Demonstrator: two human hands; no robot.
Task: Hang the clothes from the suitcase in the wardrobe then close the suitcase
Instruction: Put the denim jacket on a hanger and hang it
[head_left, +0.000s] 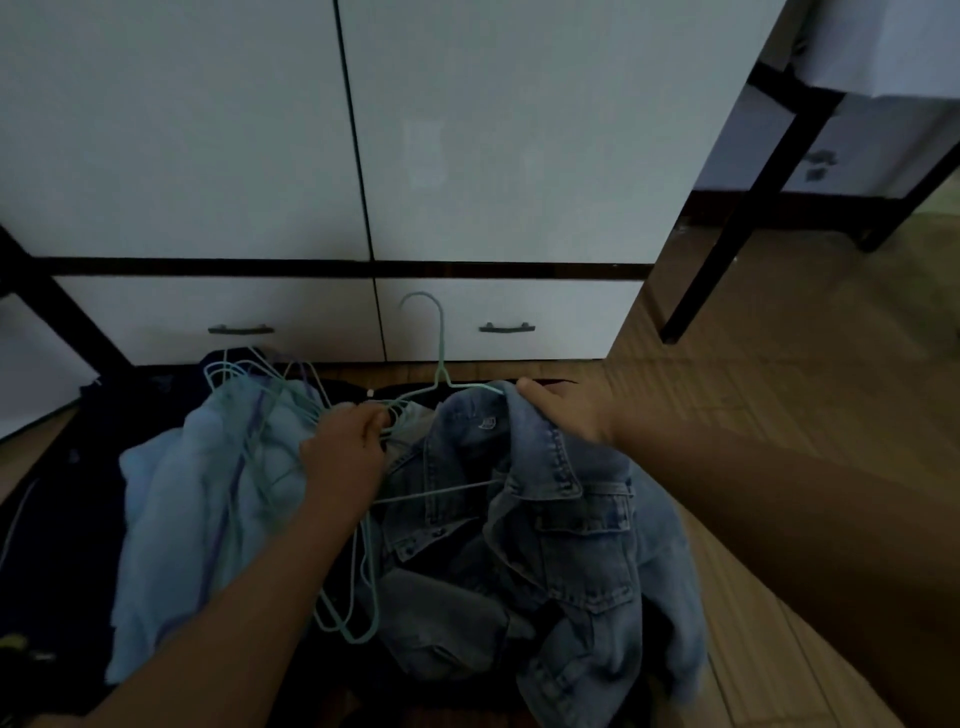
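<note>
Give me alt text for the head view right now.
A person's right hand grips the collar of a denim jacket while the left hand holds a green wire hanger being fitted into it. They are before a closed white wardrobe, with spare hangers on a light blue garment.

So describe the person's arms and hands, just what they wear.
Both forearms are bare as far as the picture shows: no sleeves or gloves. The left hand and the right hand show no rings, watch or bracelet, though the dim light could hide something small.
</note>
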